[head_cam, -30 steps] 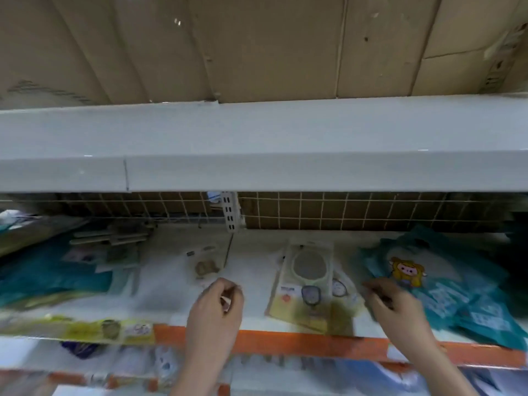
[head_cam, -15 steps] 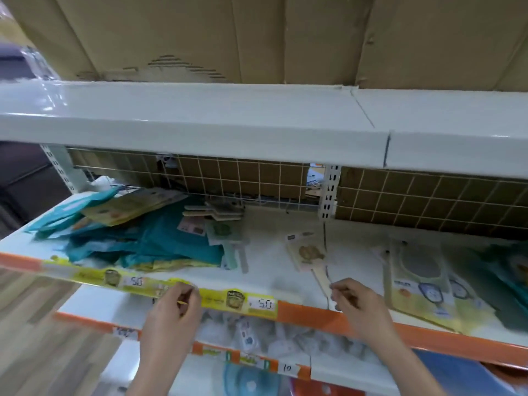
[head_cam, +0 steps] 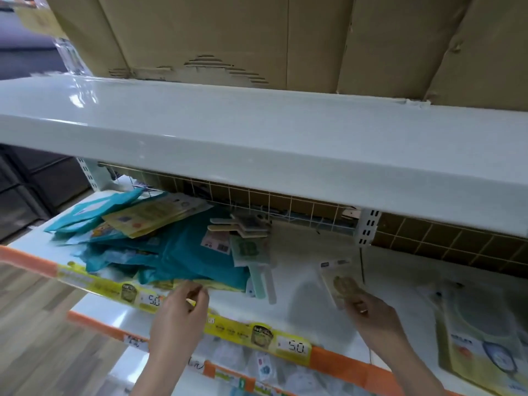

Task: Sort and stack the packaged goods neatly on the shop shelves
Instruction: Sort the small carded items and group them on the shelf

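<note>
A loose heap of teal packets [head_cam: 177, 252] and yellow packets [head_cam: 154, 212] lies on the left of the white shelf [head_cam: 308, 304]. My left hand [head_cam: 183, 310] pinches the front edge of a yellow packet [head_cam: 220, 284] sticking out under the teal heap. My right hand [head_cam: 368, 312] grips the near end of a small clear packet [head_cam: 340, 278] with a brown round item inside. A stack of wooden-handled brushes [head_cam: 243, 224] and a green-handled packet [head_cam: 257, 267] lie between the two hands, farther back.
A large yellow packet [head_cam: 474, 335] lies at the right. The upper white shelf [head_cam: 257, 144] overhangs closely, with cardboard boxes [head_cam: 257, 38] on it. A wire grid [head_cam: 285, 204] backs the shelf. Price strips [head_cam: 257, 335] line the orange front edge; more goods sit on the lower shelf [head_cam: 271, 370].
My view has swung left along the shelf. Both hands moved left; my left reached the yellow packet under the teal heap and my right took hold of the small clear packet.
</note>
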